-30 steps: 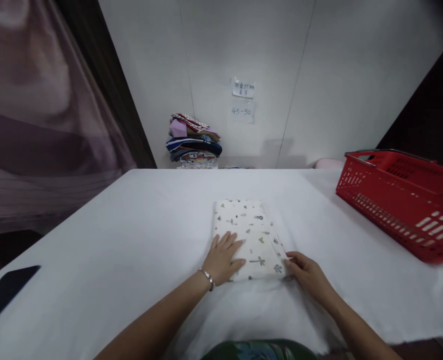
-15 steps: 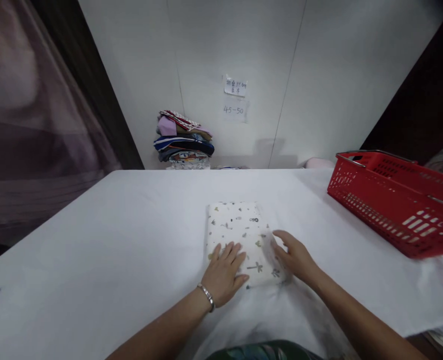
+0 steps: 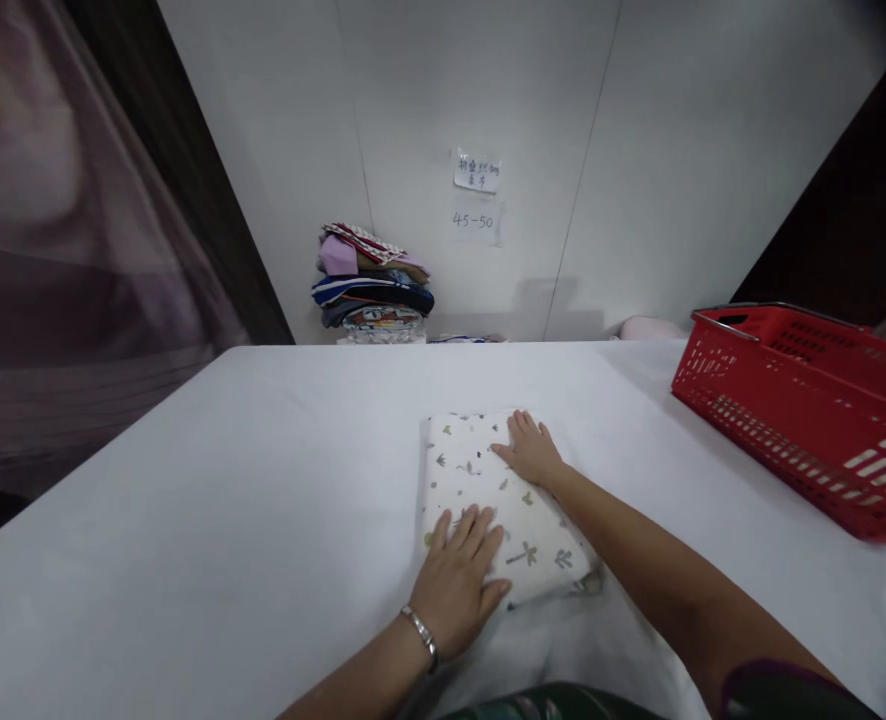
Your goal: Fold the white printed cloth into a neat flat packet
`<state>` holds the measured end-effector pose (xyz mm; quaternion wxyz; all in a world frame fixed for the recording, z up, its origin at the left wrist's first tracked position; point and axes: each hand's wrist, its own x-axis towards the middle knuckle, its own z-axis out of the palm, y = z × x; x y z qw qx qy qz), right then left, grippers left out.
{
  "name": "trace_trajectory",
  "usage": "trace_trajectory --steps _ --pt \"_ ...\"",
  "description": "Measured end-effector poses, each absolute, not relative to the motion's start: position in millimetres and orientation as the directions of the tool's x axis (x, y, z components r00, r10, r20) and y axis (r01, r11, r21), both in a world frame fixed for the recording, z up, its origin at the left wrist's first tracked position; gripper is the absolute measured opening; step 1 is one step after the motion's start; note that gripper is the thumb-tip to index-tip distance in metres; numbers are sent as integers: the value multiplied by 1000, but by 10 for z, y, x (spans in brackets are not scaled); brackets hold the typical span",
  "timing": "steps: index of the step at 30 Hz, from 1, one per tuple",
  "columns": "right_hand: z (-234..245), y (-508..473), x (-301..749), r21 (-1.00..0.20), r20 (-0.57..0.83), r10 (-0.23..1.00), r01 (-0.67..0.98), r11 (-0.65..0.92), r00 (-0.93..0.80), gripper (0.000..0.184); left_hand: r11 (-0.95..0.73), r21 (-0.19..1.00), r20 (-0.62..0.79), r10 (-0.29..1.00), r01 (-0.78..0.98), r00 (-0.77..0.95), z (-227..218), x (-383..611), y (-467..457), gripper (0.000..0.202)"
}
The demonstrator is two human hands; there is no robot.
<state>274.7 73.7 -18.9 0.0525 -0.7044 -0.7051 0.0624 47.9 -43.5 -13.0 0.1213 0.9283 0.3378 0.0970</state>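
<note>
two hands point(image 3: 459, 580) point(image 3: 531, 450), one folded cloth point(image 3: 488, 500), one basket point(image 3: 803, 420)

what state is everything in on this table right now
printed cloth: folded into a flat rectangle, lying on the table
left hand: open, palm flat on the cloth's near end
right hand: open, flat on the cloth's far right corner
red basket: upright at the table's right, inside hidden
clothes pile: folded, stacked against the wall
table: covered in white sheet
</note>
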Motion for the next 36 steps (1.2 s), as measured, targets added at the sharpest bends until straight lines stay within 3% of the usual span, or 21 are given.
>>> trace_trajectory --steps 5,9,12,16,23,27,30,36 --pt "-115 698 2688 -154 -12 1000 988 19 -22 80 -669 414 -12 674 617 739 144 500 -245 51" --pt "-50 795 2605 -123 54 995 988 94 -88 80 -607 323 96 784 726 613 320 645 299 51" --pt "-98 892 2604 -112 42 997 991 72 -67 79 -512 240 90 858 825 506 213 752 772 56" --pt "-217 945 2663 -113 44 997 992 62 -57 77 -393 275 -23 910 877 415 -95 772 1090 65" --pt "-203 940 2684 -164 58 996 983 79 -70 73 -417 318 47 904 851 426 -214 701 1130 63" --pt "-64 1045 2731 -259 80 995 963 75 -56 58 -373 414 94 925 830 368 -93 660 1354 50" --pt "5 1173 2797 -269 67 996 961 69 -53 48 -289 520 14 944 804 330 -27 641 1560 46" --pt "-31 1333 2921 -302 8 995 949 96 -99 43 -199 608 -61 954 769 295 -13 657 1750 35"
